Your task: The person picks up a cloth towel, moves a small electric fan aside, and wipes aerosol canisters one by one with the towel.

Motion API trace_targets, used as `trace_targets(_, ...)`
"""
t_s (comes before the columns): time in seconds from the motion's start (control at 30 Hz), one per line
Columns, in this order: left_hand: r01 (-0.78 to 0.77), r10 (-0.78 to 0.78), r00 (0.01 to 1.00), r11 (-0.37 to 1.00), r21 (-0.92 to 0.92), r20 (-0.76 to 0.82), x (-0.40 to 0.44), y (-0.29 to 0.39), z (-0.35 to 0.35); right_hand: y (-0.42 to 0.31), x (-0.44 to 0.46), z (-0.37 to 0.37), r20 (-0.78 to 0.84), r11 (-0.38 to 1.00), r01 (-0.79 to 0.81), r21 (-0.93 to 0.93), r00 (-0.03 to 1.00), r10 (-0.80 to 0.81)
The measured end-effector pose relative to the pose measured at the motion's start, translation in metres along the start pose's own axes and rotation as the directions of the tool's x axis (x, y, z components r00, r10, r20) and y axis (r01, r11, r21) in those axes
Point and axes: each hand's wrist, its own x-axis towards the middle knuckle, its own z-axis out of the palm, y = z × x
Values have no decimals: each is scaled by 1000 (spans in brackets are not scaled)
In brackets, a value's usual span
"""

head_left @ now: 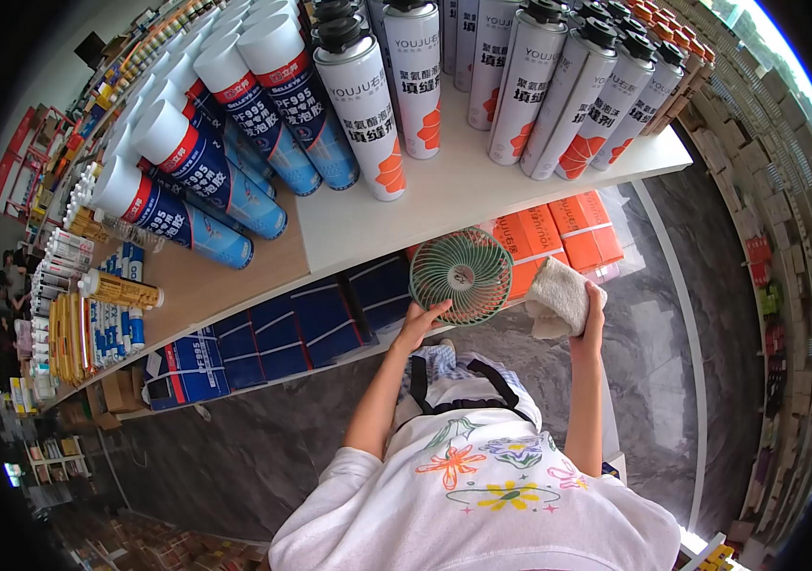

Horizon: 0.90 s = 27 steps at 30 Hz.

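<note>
A round green fan (461, 277) with a spiral grille is held up in front of the body, below the shelf's front edge. My left hand (417, 324) grips it at its lower left rim, the thumb lying on the grille. To the right, my right hand (592, 322) is closed round a folded light-coloured cloth (559, 297), which hangs a little below the fingers. Fan and cloth are apart from each other.
White and blue spray cans (211, 181) and white foam cans (361, 114) stand on the shelf top (482, 195). Orange boxes (585, 228) and blue boxes (277, 333) lie below. Yellow tubes (120, 289) stand at left. Stocked shelves (758, 285) line the right side.
</note>
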Motion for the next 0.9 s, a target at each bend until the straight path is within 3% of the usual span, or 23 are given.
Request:
trace_targets(0.23, 25, -21, 999, 994, 108, -45, 2, -4, 20, 1, 2, 5, -11, 1000, 0, 0, 1000, 0)
trace_targets(0.37, -2, 3, 1000, 998, 69, -26, 3, -8, 6, 3, 5, 0, 19, 1000, -3, 18, 1000, 2)
trace_targets(0.57, 26, -29, 999, 979, 201, 15, -5, 8, 4, 5, 3, 6, 3, 1000, -7, 13, 1000, 7)
trace_targets(0.63, 56, -61, 998, 941, 334, 5, -3, 11, 8, 5, 4, 10, 4, 1000, 5, 4, 1000, -5)
trace_targets(0.9, 62, -38, 994, 965, 253, -99, -5, 11, 19, 3, 8, 21, 30, 1000, -4, -11, 1000, 4)
